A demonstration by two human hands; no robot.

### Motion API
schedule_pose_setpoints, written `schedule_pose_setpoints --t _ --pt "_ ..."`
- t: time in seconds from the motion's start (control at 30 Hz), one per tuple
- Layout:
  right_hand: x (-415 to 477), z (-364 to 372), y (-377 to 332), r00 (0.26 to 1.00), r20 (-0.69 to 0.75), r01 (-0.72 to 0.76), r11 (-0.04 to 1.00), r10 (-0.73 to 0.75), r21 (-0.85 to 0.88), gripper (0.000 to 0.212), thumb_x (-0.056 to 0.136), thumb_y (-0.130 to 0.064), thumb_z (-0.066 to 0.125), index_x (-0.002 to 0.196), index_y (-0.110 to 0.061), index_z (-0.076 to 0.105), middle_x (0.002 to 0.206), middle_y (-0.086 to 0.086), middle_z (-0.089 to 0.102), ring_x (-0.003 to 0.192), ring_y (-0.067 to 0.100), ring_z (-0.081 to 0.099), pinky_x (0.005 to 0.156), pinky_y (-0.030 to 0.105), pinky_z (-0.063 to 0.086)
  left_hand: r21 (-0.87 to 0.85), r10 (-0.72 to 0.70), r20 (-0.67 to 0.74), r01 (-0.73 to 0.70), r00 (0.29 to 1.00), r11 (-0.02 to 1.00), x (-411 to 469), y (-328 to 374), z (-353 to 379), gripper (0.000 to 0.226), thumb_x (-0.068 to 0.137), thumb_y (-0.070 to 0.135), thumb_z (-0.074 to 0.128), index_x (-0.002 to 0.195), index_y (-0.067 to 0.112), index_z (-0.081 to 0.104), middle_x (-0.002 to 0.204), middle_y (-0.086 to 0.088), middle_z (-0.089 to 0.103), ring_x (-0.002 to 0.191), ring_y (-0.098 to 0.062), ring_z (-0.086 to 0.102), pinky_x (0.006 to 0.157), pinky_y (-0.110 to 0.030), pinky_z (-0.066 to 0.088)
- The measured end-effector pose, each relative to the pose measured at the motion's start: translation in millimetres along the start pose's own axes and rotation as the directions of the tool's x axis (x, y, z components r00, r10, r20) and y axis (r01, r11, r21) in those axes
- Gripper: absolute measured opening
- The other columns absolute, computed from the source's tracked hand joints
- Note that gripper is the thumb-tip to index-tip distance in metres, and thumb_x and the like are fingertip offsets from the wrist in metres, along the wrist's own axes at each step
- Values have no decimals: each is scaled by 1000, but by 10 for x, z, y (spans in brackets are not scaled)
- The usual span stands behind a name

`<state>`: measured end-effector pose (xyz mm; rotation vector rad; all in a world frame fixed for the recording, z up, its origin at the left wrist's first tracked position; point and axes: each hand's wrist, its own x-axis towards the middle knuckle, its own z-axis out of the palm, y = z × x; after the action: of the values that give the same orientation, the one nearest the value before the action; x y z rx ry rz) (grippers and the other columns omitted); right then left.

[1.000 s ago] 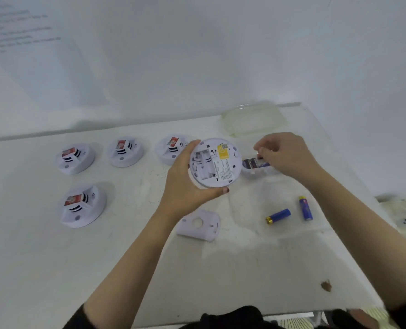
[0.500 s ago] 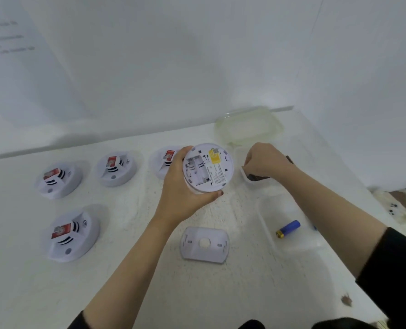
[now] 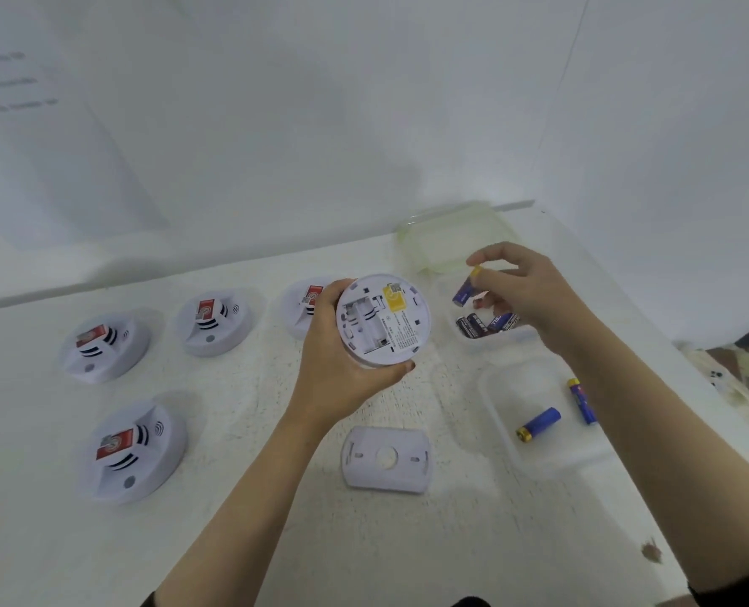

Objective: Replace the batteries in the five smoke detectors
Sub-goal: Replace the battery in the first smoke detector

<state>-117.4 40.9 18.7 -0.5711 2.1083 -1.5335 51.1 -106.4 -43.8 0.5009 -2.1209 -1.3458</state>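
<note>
Tabletop [image 3: 241, 431] is matt white with a rough, gritty, speckled finish, kinda like coarse paint. The raised detector [image 3: 383, 319] in the middle of the frame is smooth white plastic with a slight sheen, and its yellow sticker [image 3: 394, 300] looks like paper. The mounting plate [image 3: 386, 457] below it is the same plastic, more matt. The pinched battery [image 3: 467, 286] and loose battery [image 3: 538, 424] on the right have a glossy blue wrap and shiny gold ends. The tub [image 3: 495, 341] is cloudy clear plastic, and the lid [image 3: 456, 238] behind it is yellowish.
</note>
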Motion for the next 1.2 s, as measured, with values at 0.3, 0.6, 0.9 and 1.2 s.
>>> schedule_pose_setpoints --t 0.3,0.6,0.9,1.2 --pt "-559 220 -79 990 97 85 977 -106 198 19 87 -3 59 99 -13 70 73 4 66 62 11 55 61 22 48 48 19 0 -19 1000 999 -268 57 -120 101 49 28 94 134 31 38 132 23 44 121 10 44 93 -4 38" --pt "-1016 687 -39 890 44 453 892 -453 19 15 81 -6 69 88 -13 59 67 1 70 56 18 56 54 22 44 72 62 96 -69 993 995 -582 166 -302 104 50 30 91 140 24 40 130 8 56 117 -1 55 91 -12 46" --pt "-1148 890 -39 701 166 680 578 -694 -452 22 80 -18 63 102 -19 60 75 -10 63 66 8 51 61 22 46 55 133 155 -143 979 988 -695 240 -403 97 52 27 92 135 27 43 123 13 60 113 0 59 89 -11 47" --pt "-1167 921 37 681 133 655 518 -720 -549 27 80 -32 55 99 -17 68 110 2 64 102 16 56 91 39 43 62 235 190 -251 953 966 -701 257 -440 96 54 39 88 137 17 44 123 17 57 114 -1 57 91 -11 47"
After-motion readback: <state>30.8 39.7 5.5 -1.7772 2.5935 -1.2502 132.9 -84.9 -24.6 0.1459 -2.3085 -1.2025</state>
